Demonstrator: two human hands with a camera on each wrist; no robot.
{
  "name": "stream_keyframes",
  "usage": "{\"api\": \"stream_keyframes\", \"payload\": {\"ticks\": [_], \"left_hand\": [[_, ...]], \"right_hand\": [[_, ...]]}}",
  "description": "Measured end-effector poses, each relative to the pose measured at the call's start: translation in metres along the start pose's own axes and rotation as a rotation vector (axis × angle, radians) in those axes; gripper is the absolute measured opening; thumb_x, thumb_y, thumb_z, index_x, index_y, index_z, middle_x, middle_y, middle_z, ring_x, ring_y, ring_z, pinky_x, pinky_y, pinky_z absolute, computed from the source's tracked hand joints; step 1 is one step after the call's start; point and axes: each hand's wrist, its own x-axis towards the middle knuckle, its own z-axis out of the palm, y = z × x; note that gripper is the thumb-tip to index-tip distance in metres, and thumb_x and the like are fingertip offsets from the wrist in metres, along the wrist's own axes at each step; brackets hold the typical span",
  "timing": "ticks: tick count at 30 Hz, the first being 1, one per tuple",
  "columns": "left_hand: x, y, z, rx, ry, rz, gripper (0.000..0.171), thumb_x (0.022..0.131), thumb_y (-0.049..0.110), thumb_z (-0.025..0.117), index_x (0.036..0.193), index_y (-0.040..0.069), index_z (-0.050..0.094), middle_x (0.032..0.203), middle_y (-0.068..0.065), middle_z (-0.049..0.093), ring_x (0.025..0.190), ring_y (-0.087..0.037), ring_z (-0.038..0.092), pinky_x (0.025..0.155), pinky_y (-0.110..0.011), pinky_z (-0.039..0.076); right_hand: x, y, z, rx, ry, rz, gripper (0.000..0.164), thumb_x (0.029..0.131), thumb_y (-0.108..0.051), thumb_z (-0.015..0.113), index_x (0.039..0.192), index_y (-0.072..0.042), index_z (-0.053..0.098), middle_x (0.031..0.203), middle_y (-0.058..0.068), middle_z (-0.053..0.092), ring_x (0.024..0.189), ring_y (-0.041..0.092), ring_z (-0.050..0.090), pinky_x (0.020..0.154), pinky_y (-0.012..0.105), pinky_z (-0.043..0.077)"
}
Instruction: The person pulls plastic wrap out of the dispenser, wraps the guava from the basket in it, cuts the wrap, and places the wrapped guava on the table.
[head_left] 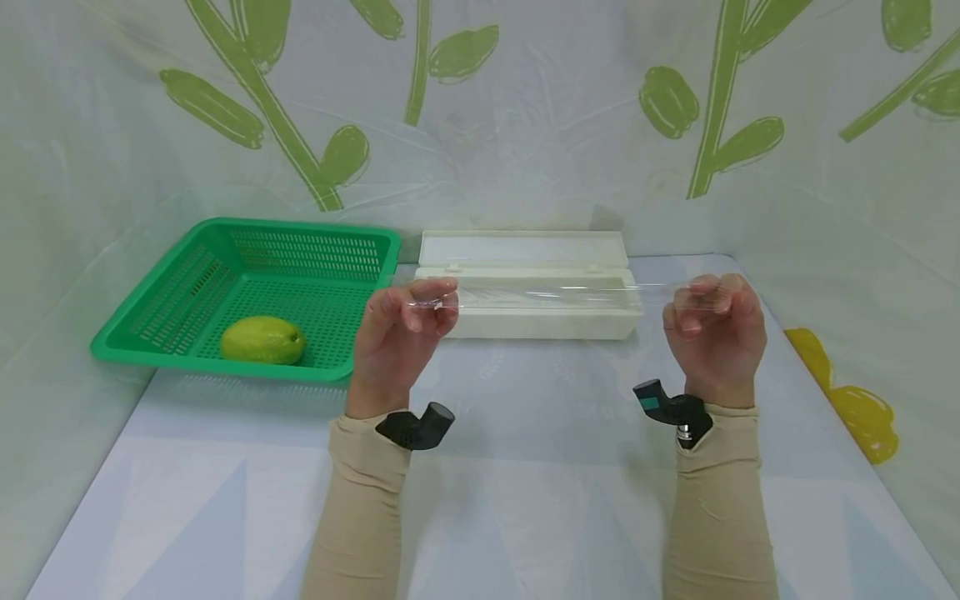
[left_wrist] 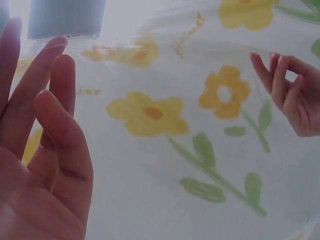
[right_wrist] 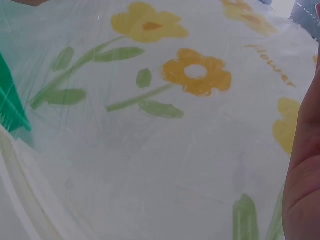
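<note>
A strip of clear plastic wrap stretches between both hands, raised in front of a white box. My left hand pinches the left end of the wrap; in the left wrist view, its edge crosses the fingertips. At the other end my right hand grips the film with curled fingers. The box lies on the table with its lid tipped back. In the right wrist view only part of the right hand shows, at the right edge.
A green plastic basket stands at the left, with a yellow oval fruit inside it. White sheeting with a green leaf print hangs behind the table.
</note>
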Motion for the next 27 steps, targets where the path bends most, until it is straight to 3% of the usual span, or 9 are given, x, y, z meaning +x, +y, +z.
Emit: {"api": "stream_keyframes", "payload": {"ticks": [27], "left_hand": [[0.0008, 0.0030, 0.0075, -0.057, -0.080, 0.036, 0.029, 0.094, 0.019, 0.045, 0.082, 0.007, 0.069, 0.113, -0.009, 0.060, 0.095, -0.022, 0.051, 0.075, -0.029, 0.034]], "right_hand": [[0.0011, -0.0019, 0.0056, 0.006, -0.033, -0.035, 0.020, 0.086, -0.002, 0.049, 0.076, 0.015, 0.052, 0.097, 0.031, 0.058, 0.066, 0.034, 0.057, 0.056, 0.033, 0.045]]}}
